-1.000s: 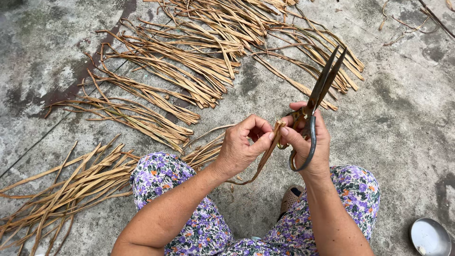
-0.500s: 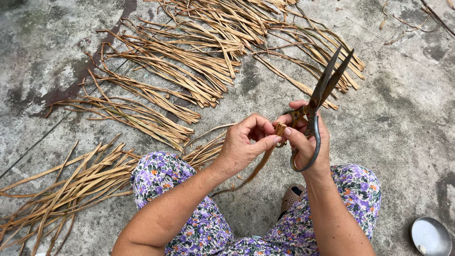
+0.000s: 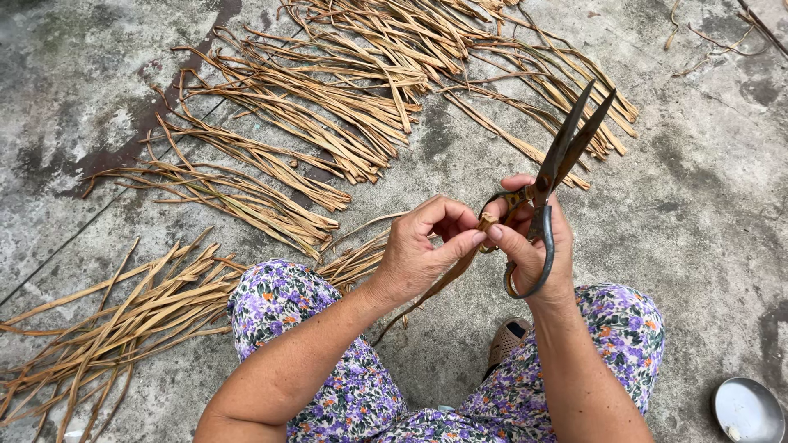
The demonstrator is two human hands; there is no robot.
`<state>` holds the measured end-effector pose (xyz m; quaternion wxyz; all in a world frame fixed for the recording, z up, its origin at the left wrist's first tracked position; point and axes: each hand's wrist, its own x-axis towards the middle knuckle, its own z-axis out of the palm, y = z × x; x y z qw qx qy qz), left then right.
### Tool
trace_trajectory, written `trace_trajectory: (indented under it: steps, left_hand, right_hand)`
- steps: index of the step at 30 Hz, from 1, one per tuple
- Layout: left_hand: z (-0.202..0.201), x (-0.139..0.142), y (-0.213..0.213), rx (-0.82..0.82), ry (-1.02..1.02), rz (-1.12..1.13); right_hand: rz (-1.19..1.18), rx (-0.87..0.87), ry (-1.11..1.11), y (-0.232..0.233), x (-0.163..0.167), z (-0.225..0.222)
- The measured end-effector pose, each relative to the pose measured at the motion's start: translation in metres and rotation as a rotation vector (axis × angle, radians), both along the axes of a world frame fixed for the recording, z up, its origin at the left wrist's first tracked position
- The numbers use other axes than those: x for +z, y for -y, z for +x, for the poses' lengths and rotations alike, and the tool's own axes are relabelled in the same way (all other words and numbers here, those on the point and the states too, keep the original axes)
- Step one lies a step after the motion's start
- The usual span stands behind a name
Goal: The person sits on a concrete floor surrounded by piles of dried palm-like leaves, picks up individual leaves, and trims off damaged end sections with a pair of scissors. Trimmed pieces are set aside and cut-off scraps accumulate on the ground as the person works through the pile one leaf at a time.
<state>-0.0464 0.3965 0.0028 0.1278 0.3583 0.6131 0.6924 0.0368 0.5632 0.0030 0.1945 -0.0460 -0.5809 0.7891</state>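
My right hand (image 3: 529,246) grips a large pair of dark metal scissors (image 3: 558,164) by the handles, blades pointing up and right, slightly apart. My left hand (image 3: 427,246) pinches the end of a dried brown reed strip (image 3: 435,283) between thumb and fingers, right beside the right hand's fingers. The strip hangs down from the hands toward my knees. Both hands are held above my lap, which is covered by purple floral trousers (image 3: 295,303).
Bundles of dried reed strips (image 3: 328,98) lie spread on the grey concrete floor (image 3: 698,205) ahead and to the left (image 3: 123,320). A small metal bowl (image 3: 747,410) sits at the bottom right. A sandalled foot (image 3: 509,340) shows between my knees.
The strip has been drawn up so less of it curves between the hands. The scissor blades have opened a little. Both hands stay close together.
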Motion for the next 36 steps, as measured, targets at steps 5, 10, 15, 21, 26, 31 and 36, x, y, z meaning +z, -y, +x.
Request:
trace_trajectory:
  steps: [5, 10, 15, 21, 26, 31, 36]
  left_hand:
    - [-0.014, -0.012, 0.004, -0.068, 0.256, 0.108]
    - [-0.03, -0.02, 0.011, -0.046, 0.448, 0.217]
    - [-0.036, -0.024, 0.012, -0.072, 0.552, 0.304]
    - [-0.033, -0.022, 0.012, -0.111, 0.551, 0.294]
    - [-0.032, -0.021, 0.011, -0.1, 0.552, 0.241]
    - [-0.03, -0.023, 0.004, -0.087, 0.585, 0.22]
    - [-0.026, -0.024, -0.005, -0.121, 0.555, 0.201]
  right_hand:
    - [0.331, -0.057, 0.05, 0.002, -0.001, 0.003]
    - [0.694, 0.01, 0.193, 0.01, -0.005, 0.001]
    - [0.844, -0.012, 0.163, 0.017, -0.001, 0.005]
    - [0.893, -0.061, 0.212, 0.026, 0.006, 0.005]
    - [0.883, -0.112, 0.185, 0.032, 0.006, 0.009]
    - [0.716, -0.15, 0.24, 0.036, -0.003, 0.014]
    - [0.528, -0.161, 0.252, 0.035, -0.014, 0.019]
